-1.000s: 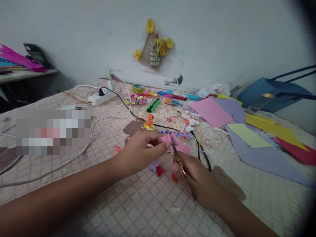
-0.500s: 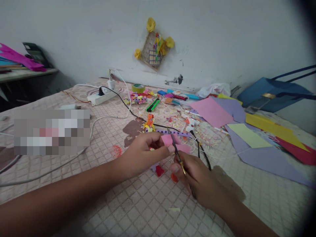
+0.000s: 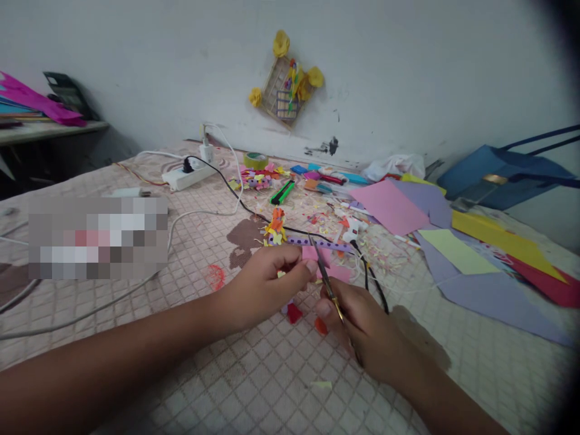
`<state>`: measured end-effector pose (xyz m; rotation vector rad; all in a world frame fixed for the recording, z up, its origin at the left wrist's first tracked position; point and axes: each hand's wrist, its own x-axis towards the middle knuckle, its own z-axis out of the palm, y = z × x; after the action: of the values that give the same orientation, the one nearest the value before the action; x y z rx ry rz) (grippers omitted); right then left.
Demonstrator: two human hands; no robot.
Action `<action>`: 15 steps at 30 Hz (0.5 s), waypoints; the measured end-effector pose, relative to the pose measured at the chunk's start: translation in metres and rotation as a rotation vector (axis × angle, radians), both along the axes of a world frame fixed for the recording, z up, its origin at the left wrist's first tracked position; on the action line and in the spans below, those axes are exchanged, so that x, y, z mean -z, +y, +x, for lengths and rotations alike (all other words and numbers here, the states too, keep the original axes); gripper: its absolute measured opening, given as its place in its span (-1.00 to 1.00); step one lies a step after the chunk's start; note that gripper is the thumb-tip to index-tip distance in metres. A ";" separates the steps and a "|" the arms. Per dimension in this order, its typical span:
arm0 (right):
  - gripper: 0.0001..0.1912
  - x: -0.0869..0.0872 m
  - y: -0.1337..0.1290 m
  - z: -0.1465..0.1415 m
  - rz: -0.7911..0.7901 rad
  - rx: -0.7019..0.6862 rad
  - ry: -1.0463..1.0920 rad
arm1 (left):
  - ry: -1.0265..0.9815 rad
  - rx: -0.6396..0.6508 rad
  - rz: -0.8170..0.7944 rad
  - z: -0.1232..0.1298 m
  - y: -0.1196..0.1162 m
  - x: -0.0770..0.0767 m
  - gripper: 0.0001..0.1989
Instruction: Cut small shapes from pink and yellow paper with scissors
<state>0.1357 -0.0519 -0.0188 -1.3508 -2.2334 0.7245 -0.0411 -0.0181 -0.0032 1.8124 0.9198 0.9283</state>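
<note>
My left hand [image 3: 267, 284] pinches a small piece of pink paper [image 3: 310, 254] between thumb and fingers. In my right hand [image 3: 362, 320] is a pair of scissors [image 3: 330, 290], its blades pointing up and away across the paper's right side. Another pink paper part [image 3: 339, 273] shows just right of the blades; whether it is joined to the held piece I cannot tell. Close below my hands lie a red paper scrap [image 3: 294, 313] and an orange one [image 3: 321, 326]. Beyond them is a purple dotted strip [image 3: 326, 244] with an orange and yellow paper flower [image 3: 276, 223] at its left end.
A green cutter [image 3: 283, 192], a tape roll [image 3: 255, 160] and a white glue gun [image 3: 352, 229] lie farther back among paper scraps. Coloured sheets [image 3: 480, 296] spread at the right near a blue bag [image 3: 498, 175]. Cables run from a power strip [image 3: 188, 176] at the left.
The view has shifted slightly. My left thumb has drawn back a little on the pink paper, and the scissors still lie across it. Both hands keep their holds.
</note>
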 end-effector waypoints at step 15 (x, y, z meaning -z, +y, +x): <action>-0.75 0.001 -0.001 0.002 0.016 0.012 -0.021 | 0.084 0.057 -0.016 -0.005 0.007 -0.005 -0.75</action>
<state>0.1376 -0.0525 -0.0203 -1.3684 -2.2409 0.6901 -0.0458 -0.0115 0.0016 1.8659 0.9202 0.8126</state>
